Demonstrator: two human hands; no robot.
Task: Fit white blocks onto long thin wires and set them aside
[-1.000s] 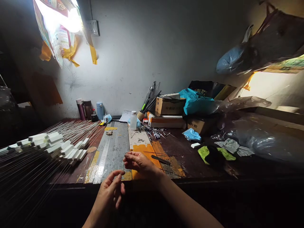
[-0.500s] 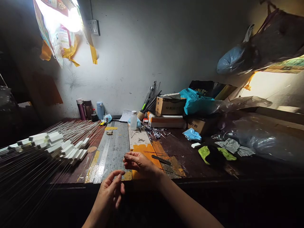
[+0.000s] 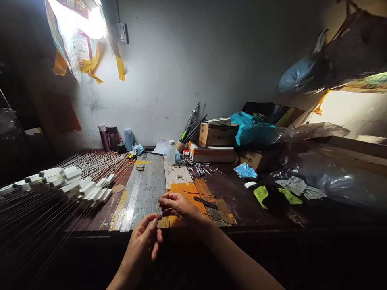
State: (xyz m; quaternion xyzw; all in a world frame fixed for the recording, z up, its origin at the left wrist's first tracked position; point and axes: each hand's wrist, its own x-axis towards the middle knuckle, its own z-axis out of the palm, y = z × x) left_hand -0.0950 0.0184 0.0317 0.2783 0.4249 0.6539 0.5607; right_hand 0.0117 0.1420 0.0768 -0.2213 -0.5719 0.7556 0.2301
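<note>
My left hand (image 3: 145,237) is in front of the table's edge, thumb and forefinger pinched on a thin pale strand (image 3: 156,217); its other fingers curl loosely. Just above and to the right, my right hand (image 3: 179,207) is closed in a pinch at the strand's upper end, over the front of the grey board (image 3: 149,189). The strand is so fine that its exact kind cannot be made out. A steel ruler (image 3: 132,203) lies along the board, left of my hands. Right of my right hand lie a dark flat bar (image 3: 205,202) and thin dark rods (image 3: 216,196).
White blocks (image 3: 96,194) sit on many long thin rods at left. A clear bottle (image 3: 171,154), a holder with dark sticks (image 3: 180,146) and cardboard boxes (image 3: 217,135) stand behind. A blue mask (image 3: 245,171) and a green-black cloth (image 3: 276,197) lie at right.
My left hand has shifted slightly right and closer to my right hand, so less of the strand shows between them. The whole view has moved a little.
</note>
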